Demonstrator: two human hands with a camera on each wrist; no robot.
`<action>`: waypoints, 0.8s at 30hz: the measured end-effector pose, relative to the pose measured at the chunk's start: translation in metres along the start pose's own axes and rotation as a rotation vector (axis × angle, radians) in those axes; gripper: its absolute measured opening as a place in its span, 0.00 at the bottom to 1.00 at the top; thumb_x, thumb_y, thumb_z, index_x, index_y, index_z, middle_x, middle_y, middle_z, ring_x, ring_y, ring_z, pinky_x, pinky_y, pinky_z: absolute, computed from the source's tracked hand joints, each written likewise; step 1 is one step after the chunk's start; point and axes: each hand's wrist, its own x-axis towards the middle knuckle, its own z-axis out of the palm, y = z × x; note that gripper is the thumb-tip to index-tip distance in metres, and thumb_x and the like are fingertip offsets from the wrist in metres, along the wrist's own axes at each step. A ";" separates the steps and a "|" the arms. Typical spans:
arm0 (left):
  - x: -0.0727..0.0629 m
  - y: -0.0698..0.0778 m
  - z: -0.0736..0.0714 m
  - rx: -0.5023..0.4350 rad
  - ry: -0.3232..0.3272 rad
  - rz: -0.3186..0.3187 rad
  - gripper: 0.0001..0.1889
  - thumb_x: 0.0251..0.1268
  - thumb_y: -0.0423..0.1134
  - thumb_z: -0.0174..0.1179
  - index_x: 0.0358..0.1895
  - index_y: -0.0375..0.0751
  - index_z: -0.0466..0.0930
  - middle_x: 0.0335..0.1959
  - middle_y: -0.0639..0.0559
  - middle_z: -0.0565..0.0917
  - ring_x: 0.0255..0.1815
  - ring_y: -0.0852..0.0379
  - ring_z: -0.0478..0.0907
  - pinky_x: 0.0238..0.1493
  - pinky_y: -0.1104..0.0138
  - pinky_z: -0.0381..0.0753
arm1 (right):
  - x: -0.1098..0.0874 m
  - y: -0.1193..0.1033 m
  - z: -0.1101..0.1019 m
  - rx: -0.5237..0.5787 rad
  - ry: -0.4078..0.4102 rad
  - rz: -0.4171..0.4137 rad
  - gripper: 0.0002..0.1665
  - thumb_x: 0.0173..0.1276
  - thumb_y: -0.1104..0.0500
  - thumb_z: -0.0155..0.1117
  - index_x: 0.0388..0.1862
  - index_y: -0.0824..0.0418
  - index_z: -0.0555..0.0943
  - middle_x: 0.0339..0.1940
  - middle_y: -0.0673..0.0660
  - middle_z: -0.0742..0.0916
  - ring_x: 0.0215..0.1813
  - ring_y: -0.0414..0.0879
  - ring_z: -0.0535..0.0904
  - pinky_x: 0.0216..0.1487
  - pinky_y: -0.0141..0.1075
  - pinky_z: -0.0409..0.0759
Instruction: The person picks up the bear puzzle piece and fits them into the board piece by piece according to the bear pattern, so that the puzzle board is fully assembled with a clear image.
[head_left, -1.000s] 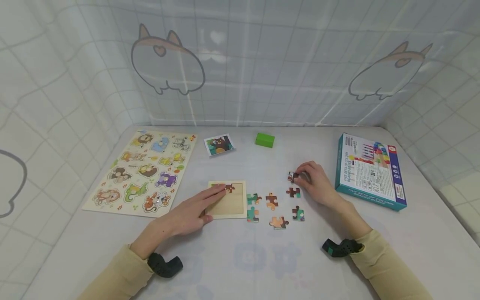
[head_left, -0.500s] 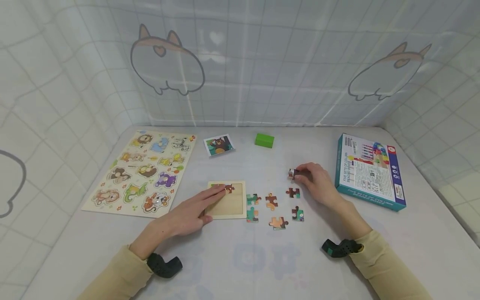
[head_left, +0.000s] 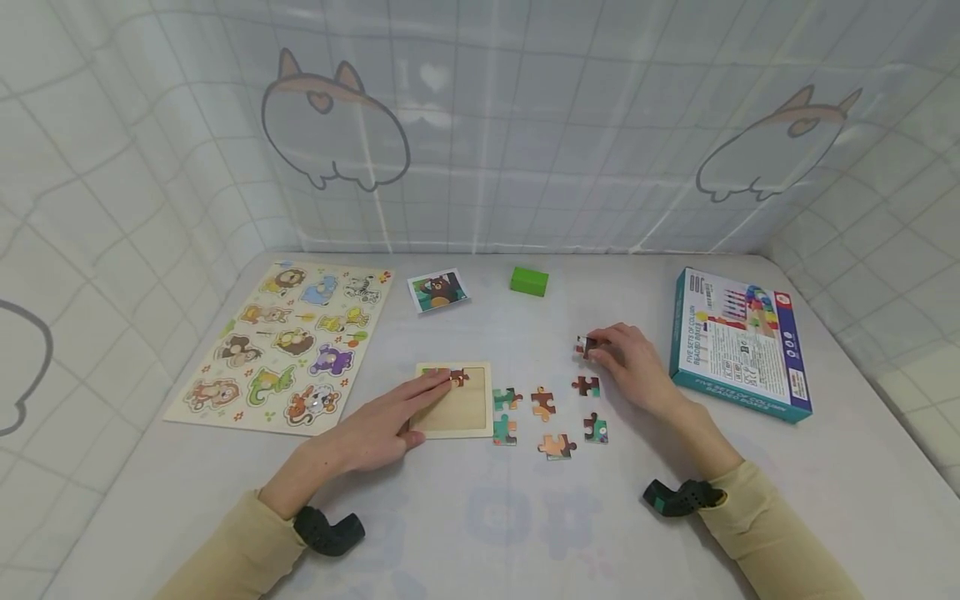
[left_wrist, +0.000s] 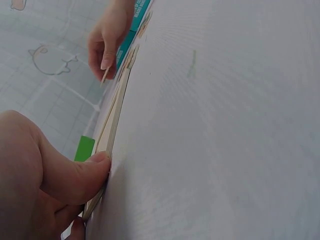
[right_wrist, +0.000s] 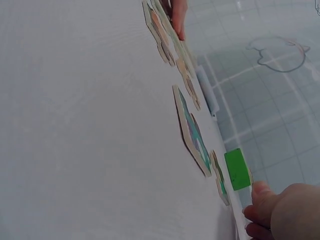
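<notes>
My left hand [head_left: 378, 425] lies over the left side of a small square wooden puzzle tray [head_left: 472, 432], fingers stretched straight across it. Its thumb [left_wrist: 95, 172] presses the tray's near edge in the left wrist view. Along the tray's far side sits a brown puzzle piece [head_left: 460, 377], partly covered by the fingertips. To the right, my right hand [head_left: 633, 367] pinches another jigsaw piece [head_left: 582, 347], brown with white, between thumb and fingers. The left wrist view shows this piece edge-on, raised above the table. Below it lies a dark brown piece [head_left: 587, 385].
Several loose pieces lie between the hands, including a green one [head_left: 505, 429] and an orange one [head_left: 557, 447]. A bear picture card [head_left: 438, 290] and a green block [head_left: 529, 281] lie farther back. An animal board [head_left: 281, 358] is at left, a teal box [head_left: 738, 342] at right.
The pinched piece has tilted slightly between the right fingers and shifted a little up and left. The left hand stays on the tray.
</notes>
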 end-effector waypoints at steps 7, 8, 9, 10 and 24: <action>0.001 0.000 0.000 0.004 -0.005 -0.001 0.39 0.68 0.35 0.59 0.80 0.48 0.52 0.83 0.55 0.50 0.82 0.47 0.49 0.77 0.48 0.59 | 0.001 -0.002 0.003 0.005 -0.014 -0.004 0.18 0.73 0.59 0.63 0.59 0.63 0.80 0.54 0.60 0.82 0.60 0.56 0.73 0.63 0.54 0.72; 0.001 0.000 0.000 0.003 -0.005 -0.002 0.39 0.68 0.35 0.59 0.80 0.48 0.52 0.83 0.55 0.50 0.82 0.47 0.49 0.77 0.48 0.59 | 0.001 -0.003 0.003 0.006 -0.015 -0.002 0.18 0.74 0.59 0.63 0.59 0.63 0.80 0.55 0.60 0.82 0.60 0.56 0.73 0.63 0.54 0.72; 0.001 0.000 0.000 0.000 -0.006 -0.002 0.39 0.68 0.35 0.59 0.80 0.48 0.52 0.83 0.55 0.50 0.82 0.47 0.49 0.78 0.48 0.58 | 0.001 -0.004 0.003 0.008 -0.019 -0.001 0.18 0.74 0.59 0.63 0.59 0.63 0.80 0.55 0.59 0.82 0.60 0.56 0.73 0.63 0.54 0.72; 0.000 0.001 0.000 -0.002 -0.007 -0.002 0.39 0.68 0.35 0.59 0.80 0.48 0.52 0.83 0.55 0.50 0.82 0.47 0.49 0.78 0.48 0.59 | 0.000 -0.005 0.003 0.012 -0.023 0.001 0.18 0.74 0.59 0.62 0.59 0.63 0.79 0.55 0.59 0.82 0.61 0.55 0.73 0.63 0.54 0.72; 0.000 0.002 -0.002 0.001 -0.012 -0.007 0.39 0.69 0.35 0.59 0.81 0.48 0.52 0.83 0.55 0.49 0.82 0.47 0.49 0.78 0.48 0.58 | 0.009 -0.050 0.025 0.050 -0.081 -0.085 0.17 0.72 0.57 0.64 0.56 0.62 0.81 0.51 0.55 0.83 0.57 0.51 0.73 0.60 0.50 0.77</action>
